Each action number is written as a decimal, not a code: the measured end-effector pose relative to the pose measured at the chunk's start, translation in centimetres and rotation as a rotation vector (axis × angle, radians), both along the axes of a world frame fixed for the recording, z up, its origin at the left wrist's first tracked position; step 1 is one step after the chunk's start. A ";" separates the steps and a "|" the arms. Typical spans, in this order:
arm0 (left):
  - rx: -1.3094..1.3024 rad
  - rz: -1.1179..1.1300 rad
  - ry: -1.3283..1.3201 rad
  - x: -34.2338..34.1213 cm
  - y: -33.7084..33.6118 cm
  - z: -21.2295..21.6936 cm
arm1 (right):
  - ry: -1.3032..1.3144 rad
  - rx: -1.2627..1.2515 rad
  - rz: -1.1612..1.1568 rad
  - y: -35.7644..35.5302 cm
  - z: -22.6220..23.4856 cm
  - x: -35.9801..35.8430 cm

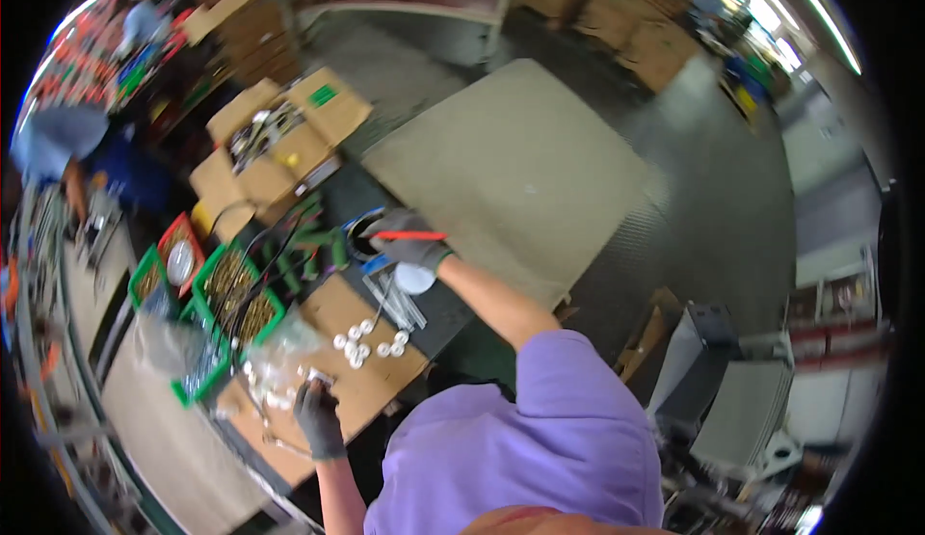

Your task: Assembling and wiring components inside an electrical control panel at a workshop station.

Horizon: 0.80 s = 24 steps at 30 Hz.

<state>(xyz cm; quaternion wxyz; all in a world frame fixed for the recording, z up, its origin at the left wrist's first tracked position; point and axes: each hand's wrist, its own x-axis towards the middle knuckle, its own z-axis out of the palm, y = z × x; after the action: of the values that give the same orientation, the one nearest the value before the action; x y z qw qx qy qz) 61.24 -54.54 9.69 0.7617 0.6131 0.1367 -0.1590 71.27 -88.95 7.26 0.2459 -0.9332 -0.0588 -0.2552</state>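
My left hand (318, 421), in a dark grey glove, is closed at the near side of the cardboard-covered bench. Its fingertips pinch a small metal part (322, 377) whose exact kind I cannot make out. My right hand (403, 234), gloved alike, reaches forward and grips a thin red stick-like tool (414, 235). The tool's far end is hard to see. Beneath that hand is a dark round tub with a blue rim (360, 236). White round pieces (356, 344) lie on the cardboard sheet (337, 304) between my hands.
Green bins (236, 294) of brass-coloured small parts stand left, beside clear plastic bags (284, 347). Metal rods (395, 302) and a white disc (414, 278) lie near the tub. An open carton (275, 140) of metal parts sits beyond. Another person (63, 149) works far left.
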 end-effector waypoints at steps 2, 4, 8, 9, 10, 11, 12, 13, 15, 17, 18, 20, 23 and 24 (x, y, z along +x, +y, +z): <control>-0.093 0.009 0.049 0.3 -0.3 0.1 | -0.070 0.059 -0.037 0.2 -0.4 0.3; -0.136 -0.007 0.022 0.6 -0.6 0.0 | -0.066 0.116 -0.055 0.5 -0.6 0.5; -0.050 -0.021 -0.006 1.1 -0.9 0.1 | -0.127 0.100 -0.113 0.6 -0.9 0.2; -0.064 -0.017 -0.006 1.2 -1.0 0.2 | -0.124 0.080 -0.125 0.6 -0.9 0.1; -0.081 -0.014 -0.008 1.2 -1.1 0.4 | -0.152 0.083 -0.123 0.5 -0.9 -0.2; -0.105 -0.004 -0.006 1.2 -1.2 0.5 | -0.163 0.055 -0.131 0.4 -0.9 -0.4; -0.095 0.005 -0.001 1.3 -1.3 0.6 | -0.157 0.009 -0.157 0.3 -0.8 -0.7; -0.101 -0.003 0.014 1.3 -1.4 0.8 | -0.176 0.027 -0.140 0.2 -0.6 -1.0; -0.108 -0.011 0.026 1.3 -1.7 0.9 | -0.136 0.024 -0.165 -0.1 -0.1 -1.7; -0.150 0.002 0.001 1.2 -2.0 0.7 | -0.154 0.089 -0.155 -0.2 0.8 -2.6; -0.120 0.022 0.024 1.2 -2.1 0.6 | -0.163 0.163 -0.164 0.0 1.4 -3.2; -0.182 -0.029 0.007 1.4 -2.3 0.3 | -0.188 0.340 -0.076 0.6 2.8 -4.6; -0.146 -0.065 0.019 1.8 -2.7 0.1 | -0.169 0.648 0.068 2.2 5.2 -7.6; -0.136 -0.056 0.022 1.9 -2.9 0.2 | -0.102 0.788 0.130 2.9 5.9 -8.7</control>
<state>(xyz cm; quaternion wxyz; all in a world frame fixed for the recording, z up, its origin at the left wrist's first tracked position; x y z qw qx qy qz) 63.13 -57.42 9.87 0.7953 0.5617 0.1167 -0.1961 62.55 -86.09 13.20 0.5974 -0.7479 -0.0272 -0.2881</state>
